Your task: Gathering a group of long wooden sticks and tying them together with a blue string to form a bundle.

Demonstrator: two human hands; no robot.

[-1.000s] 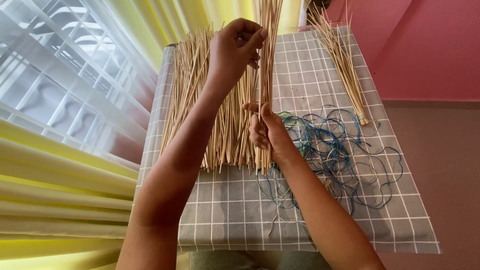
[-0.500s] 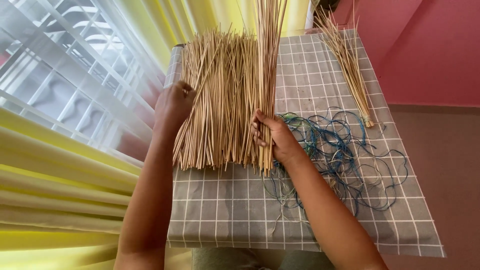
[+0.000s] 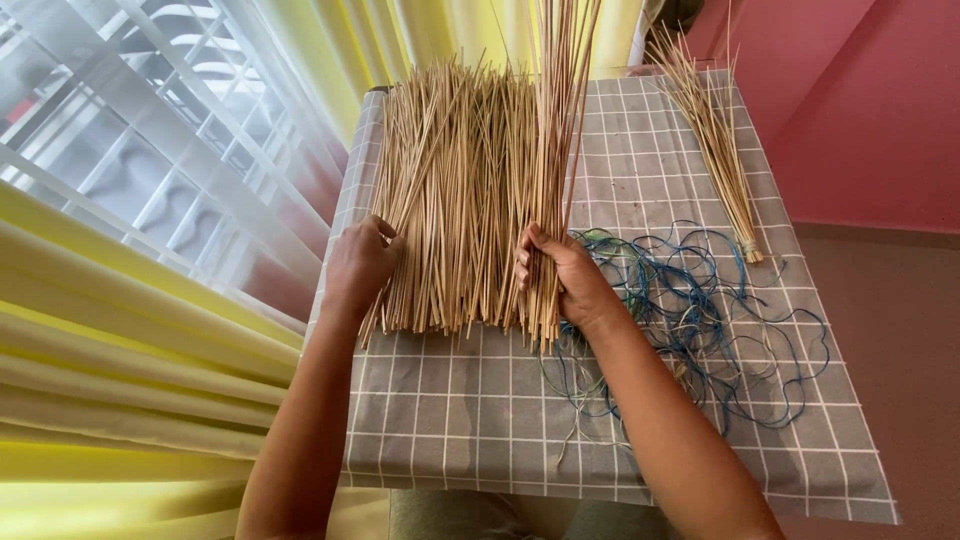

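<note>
Head view: right hand (image 3: 560, 275) has its fingers curled tight around a thin bunch of sticks (image 3: 556, 150), gripped near the lower ends; bunch stands nearly upright, tops cut off by the frame edge. Left hand (image 3: 362, 262) rests on the left edge of the flat pile of sticks (image 3: 450, 190), fingers bent and close together, tips pressing into the sticks; can't tell whether it actually pinches any. Sticks are thin, straight, pale tan, dry-looking, fanned out lengthwise on the table (image 3: 450, 420), which has a grey cloth with a white grid. Just right of the right hand lies a loose tangle of blue and green thread (image 3: 700, 310), thin and looping, partly hidden under the wrist and forearm. Far right, a smaller tied bundle of sticks (image 3: 715, 140) lies apart, binding near its lower end. Yellow and white curtains (image 3: 150, 330) on the left, pink wall (image 3: 860, 110) on the right. Table's near edge partly hidden by both forearms.
</note>
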